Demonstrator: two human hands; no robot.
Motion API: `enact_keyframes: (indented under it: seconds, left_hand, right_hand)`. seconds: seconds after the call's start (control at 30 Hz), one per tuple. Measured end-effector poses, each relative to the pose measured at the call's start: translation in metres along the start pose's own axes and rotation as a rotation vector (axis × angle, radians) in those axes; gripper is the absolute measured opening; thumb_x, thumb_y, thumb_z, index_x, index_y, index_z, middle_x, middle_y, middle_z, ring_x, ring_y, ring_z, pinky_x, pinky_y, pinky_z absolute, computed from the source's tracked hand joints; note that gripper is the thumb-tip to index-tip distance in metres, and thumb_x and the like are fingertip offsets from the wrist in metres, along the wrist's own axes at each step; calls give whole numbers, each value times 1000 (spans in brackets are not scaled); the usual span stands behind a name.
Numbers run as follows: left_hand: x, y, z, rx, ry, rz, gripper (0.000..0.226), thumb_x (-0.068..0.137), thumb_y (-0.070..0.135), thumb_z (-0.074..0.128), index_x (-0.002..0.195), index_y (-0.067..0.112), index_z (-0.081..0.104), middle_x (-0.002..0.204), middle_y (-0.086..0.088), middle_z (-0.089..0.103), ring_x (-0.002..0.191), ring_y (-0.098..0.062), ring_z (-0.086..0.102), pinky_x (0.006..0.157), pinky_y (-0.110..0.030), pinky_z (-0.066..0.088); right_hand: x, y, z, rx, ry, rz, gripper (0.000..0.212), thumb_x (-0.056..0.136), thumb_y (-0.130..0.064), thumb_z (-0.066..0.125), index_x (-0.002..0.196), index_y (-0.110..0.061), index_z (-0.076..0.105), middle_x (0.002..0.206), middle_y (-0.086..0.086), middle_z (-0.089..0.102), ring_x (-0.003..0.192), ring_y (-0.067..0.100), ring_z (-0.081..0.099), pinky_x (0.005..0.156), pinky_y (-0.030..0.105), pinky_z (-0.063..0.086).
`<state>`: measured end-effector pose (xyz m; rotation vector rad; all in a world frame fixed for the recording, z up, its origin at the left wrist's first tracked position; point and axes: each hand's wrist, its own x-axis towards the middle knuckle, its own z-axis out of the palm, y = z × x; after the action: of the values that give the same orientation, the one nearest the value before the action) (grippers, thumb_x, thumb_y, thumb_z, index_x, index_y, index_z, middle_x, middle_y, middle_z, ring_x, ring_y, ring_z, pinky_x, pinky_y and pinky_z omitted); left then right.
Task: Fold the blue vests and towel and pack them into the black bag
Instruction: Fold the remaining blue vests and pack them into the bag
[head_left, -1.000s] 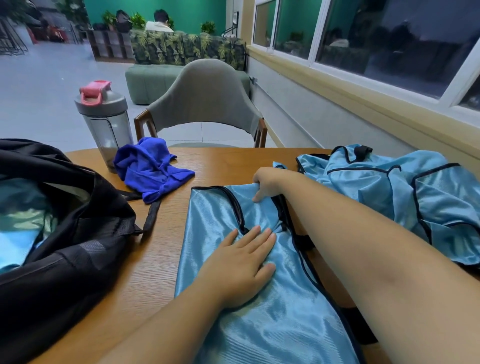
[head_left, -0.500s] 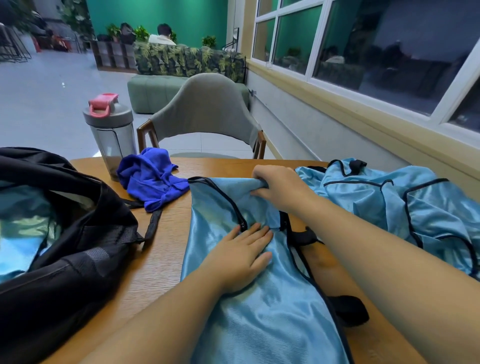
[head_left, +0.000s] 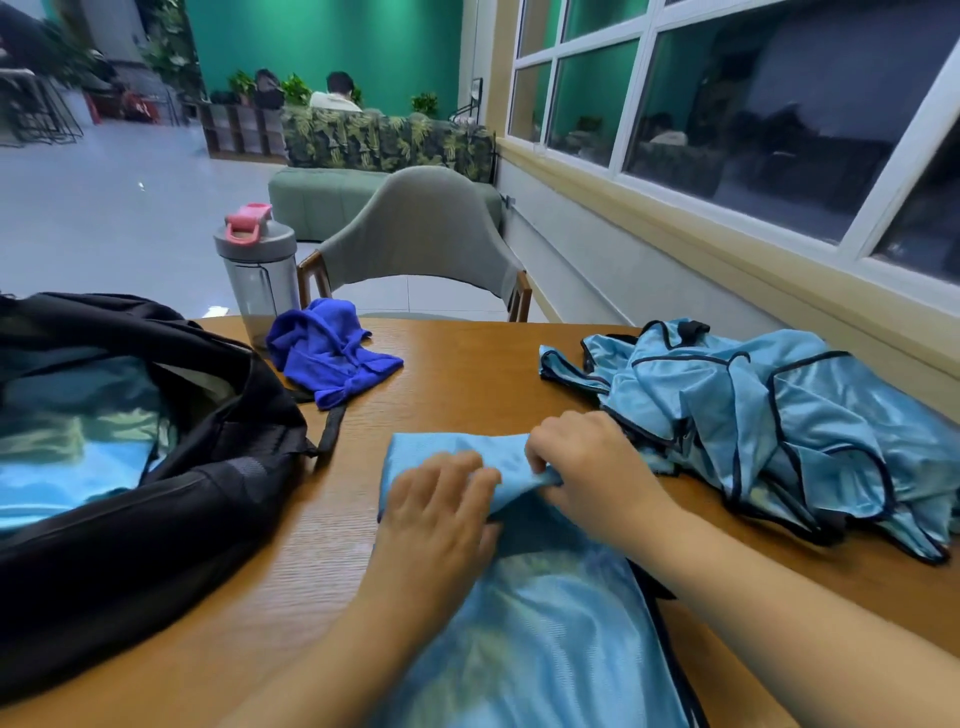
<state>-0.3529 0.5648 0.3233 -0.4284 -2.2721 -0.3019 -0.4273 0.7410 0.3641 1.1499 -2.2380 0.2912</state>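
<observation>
1. The right hand (head_left: 582, 470) is pinching the folded-over top edge of the vest (head_left: 545, 623), thumb and fingers curling round a ridge of cloth.
2. The left hand (head_left: 436, 514) is lying just beside it, fingers spread and fairly straight, pressing the cloth down on the table (head_left: 467, 374); motion blur is hiding whether any fingertip is hooking the edge.
3. The vest being worked is lying directly under both hands and running back toward the body, its far part doubled over toward the person.
4. It is looking thin, glossy and limp, so it is probably sliding easily on itself; holding it at the dark-bound edges and corners, while a flat palm is pinning the fold, seems the safest grip.
5. Right of the right hand, a heap of more vests (head_left: 769, 415) is waiting unfolded.
6. Beyond the left hand, the towel (head_left: 327, 353) is sitting crumpled, beside a bottle (head_left: 257, 270).
7. Left of the left hand, the bag (head_left: 156, 499) is gaping open, with pale blue cloth showing inside.
</observation>
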Motion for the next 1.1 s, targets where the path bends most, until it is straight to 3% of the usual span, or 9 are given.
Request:
enact_keyframes:
  seconds: [0.1, 0.27, 0.43, 0.57, 0.67, 0.83, 0.9, 1.0, 1.1]
  left_hand:
    - [-7, -6, 8, 123, -202, -130, 75, 42, 44, 81, 107, 20, 51, 111, -2, 60, 103, -22, 46, 81, -37, 28]
    - [-6, -14, 10, 172, -303, -138, 32, 45, 21, 83, 69, 24, 61, 68, 7, 59, 66, -20, 60, 82, -43, 44]
    - [6, -18, 5, 159, -157, -87, 8, 65, 18, 64, 70, 23, 62, 66, 6, 59, 61, -21, 60, 76, -43, 51]
    - [16, -9, -6, 70, -53, 28, 18, 77, 23, 47, 74, 24, 64, 70, 8, 60, 67, -19, 59, 78, -35, 43]
    - [6, -12, -6, -6, -165, 186, 20, 80, 34, 47, 75, 28, 66, 70, 11, 58, 68, -14, 58, 68, -26, 38]
    - [-3, -13, -13, -201, -729, 85, 66, 76, 71, 17, 106, 37, 66, 95, 11, 61, 94, -7, 53, 79, -23, 35]
    - [-1, -13, -10, -246, -751, -14, 71, 77, 71, 13, 105, 31, 65, 97, 8, 64, 96, -12, 56, 83, -31, 42]
    - [5, -10, -6, -152, -680, -173, 49, 90, 60, 25, 114, 34, 58, 108, 7, 64, 103, -16, 57, 86, -32, 44]
    - [-2, -10, 4, -10, -738, -137, 73, 76, 64, 6, 140, 39, 34, 143, 5, 37, 134, -19, 33, 105, -35, 30]
  right_hand:
    - [-17, -6, 6, 2, -24, 14, 25, 60, -13, 62, 73, -23, 44, 65, -8, 48, 63, 16, 43, 63, 31, 37]
    - [-29, -9, 5, -62, -88, 121, 39, 50, -12, 79, 80, -21, 56, 77, -7, 58, 74, 18, 57, 68, 31, 42]
    - [-32, 11, -1, -32, -139, 348, 43, 55, -14, 83, 93, -20, 64, 97, -4, 65, 96, 22, 62, 84, 36, 41]
    - [-26, 20, -18, 40, -84, 341, 34, 57, -5, 75, 84, -19, 59, 92, -5, 63, 91, 23, 59, 80, 30, 36]
    - [-31, 22, -30, 45, -192, 199, 31, 57, -12, 74, 80, -20, 54, 88, -5, 60, 86, 21, 57, 78, 31, 38]
    - [-38, 6, -43, 92, -654, 238, 20, 77, -40, 64, 87, -23, 58, 87, -10, 57, 85, 10, 50, 79, 30, 44]
    - [-37, 2, -45, 209, -693, 342, 29, 81, -56, 60, 87, -28, 59, 86, -12, 58, 81, 6, 52, 74, 29, 47]
    - [-31, 0, -45, 469, -650, 594, 35, 88, -61, 47, 89, -30, 64, 83, -10, 67, 69, 2, 57, 70, 28, 48]
    - [-22, 5, -32, 425, -541, 669, 32, 96, -48, 45, 87, -24, 64, 76, -5, 66, 66, 6, 54, 65, 28, 43]
